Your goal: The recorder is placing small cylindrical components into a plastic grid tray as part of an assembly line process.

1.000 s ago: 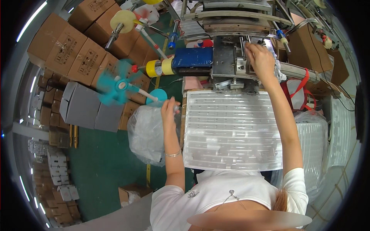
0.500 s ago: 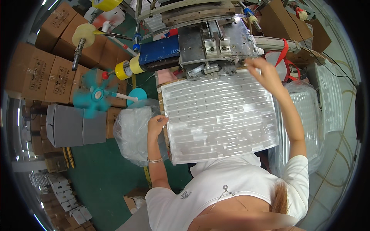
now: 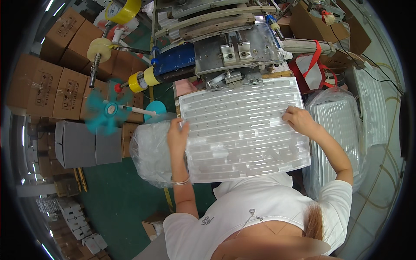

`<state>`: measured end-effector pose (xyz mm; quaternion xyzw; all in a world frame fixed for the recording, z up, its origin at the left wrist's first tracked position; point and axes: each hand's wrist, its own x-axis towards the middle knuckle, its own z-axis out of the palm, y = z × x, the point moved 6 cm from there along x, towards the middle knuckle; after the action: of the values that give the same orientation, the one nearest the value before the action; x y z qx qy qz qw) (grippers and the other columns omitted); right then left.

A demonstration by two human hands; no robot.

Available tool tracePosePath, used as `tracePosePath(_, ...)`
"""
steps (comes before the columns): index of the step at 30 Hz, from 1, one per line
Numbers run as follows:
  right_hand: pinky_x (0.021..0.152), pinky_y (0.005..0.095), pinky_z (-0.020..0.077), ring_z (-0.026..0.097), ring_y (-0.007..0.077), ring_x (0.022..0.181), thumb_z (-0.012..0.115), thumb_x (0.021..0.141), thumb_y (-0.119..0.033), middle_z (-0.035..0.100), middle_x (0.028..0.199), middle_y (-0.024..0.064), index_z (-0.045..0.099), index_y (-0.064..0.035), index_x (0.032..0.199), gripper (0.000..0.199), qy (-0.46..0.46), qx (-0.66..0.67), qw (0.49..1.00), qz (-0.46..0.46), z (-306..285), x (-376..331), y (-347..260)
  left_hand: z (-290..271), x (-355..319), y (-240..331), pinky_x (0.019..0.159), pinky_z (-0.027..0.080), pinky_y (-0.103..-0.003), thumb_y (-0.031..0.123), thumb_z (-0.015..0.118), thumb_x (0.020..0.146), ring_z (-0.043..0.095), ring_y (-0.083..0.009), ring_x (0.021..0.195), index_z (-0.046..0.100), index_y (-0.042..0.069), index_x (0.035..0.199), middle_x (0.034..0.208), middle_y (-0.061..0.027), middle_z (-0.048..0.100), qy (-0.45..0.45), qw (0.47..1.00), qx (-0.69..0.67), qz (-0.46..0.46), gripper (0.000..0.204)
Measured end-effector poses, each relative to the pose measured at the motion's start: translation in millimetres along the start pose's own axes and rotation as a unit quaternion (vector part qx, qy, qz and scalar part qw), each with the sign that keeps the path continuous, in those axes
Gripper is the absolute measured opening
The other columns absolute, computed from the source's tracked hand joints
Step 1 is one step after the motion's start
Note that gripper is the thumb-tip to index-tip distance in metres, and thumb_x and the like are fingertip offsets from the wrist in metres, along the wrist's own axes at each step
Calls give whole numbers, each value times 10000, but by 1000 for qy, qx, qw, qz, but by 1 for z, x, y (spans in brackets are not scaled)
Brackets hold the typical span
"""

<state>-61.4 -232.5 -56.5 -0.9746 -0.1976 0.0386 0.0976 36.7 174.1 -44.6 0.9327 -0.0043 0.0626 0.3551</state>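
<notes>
Hands (image 3: 178, 135) (image 3: 299, 120) clamped on clear ribbed tray (image 3: 242, 130), brown cartons (image 3: 65, 86) stacked left

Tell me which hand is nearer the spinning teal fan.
Left. The left hand grips the left edge of the clear plastic tray, with the teal fan off to its left. The right hand rests on the tray's right side, far across from the fan.

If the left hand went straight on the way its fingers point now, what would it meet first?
The left hand holds the tray's left edge, fingers pointing up and away. Straight on, it would probably meet the pink cloth first, then the machine; depth is unclear.
</notes>
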Motion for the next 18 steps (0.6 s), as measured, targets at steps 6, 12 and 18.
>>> tracePosePath(6, 732, 370, 472, 569, 284, 857, 591, 697, -58, 526, 895, 102, 569, -48, 886, 191, 164, 211, 956, 118, -72, 19, 3, 135, -54, 156, 725, 476, -373, 189, 721, 744, 600, -272, 824, 510, 56, 1093, 963, -111, 611, -239, 951, -81, 176, 429)
tracePosePath(12, 728, 323, 460, 565, 237, 834, 593, 718, -33, 529, 911, 94, 562, -19, 900, 186, 293, 253, 913, 132, -99, 8, 12, 218, -85, 202, 725, 431, -374, 161, 725, 686, 551, -262, 850, 554, 76, 980, 860, -87, 572, -211, 893, 34, 397, 350)
tracePosePath(18, 761, 302, 481, 576, 216, 835, 573, 718, -2, 547, 949, 98, 544, 8, 901, 185, 373, 281, 860, 205, -100, -24, 46, 189, -90, 217, 728, 401, -384, 101, 588, 725, 523, -252, 839, 551, 59, 903, 824, -77, 525, -107, 921, 20, 374, 187)
